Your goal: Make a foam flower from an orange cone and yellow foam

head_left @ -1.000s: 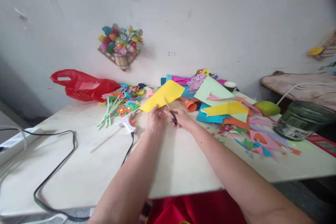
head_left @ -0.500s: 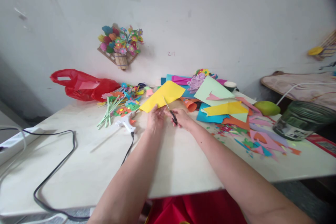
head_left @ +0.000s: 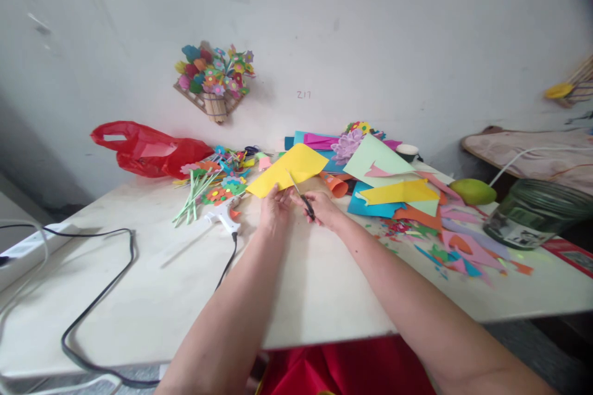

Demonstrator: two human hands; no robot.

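Observation:
My left hand (head_left: 274, 209) pinches the near edge of a yellow paper sheet (head_left: 288, 170) that rises from the table toward the wall. My right hand (head_left: 323, 210) is closed round the dark handles of a pair of scissors (head_left: 302, 195), whose thin blades point up into the yellow sheet's lower edge. Both hands meet near the middle of the white table (head_left: 176, 284).
A white glue gun (head_left: 223, 216) with a black cord (head_left: 92, 305) lies left of my hands. Green sticks and paper flowers (head_left: 208, 185) and a red plastic bag (head_left: 148, 151) lie behind it. Coloured sheets and scraps (head_left: 417, 210), a green fruit (head_left: 472, 191) and a jar (head_left: 532, 213) lie to the right.

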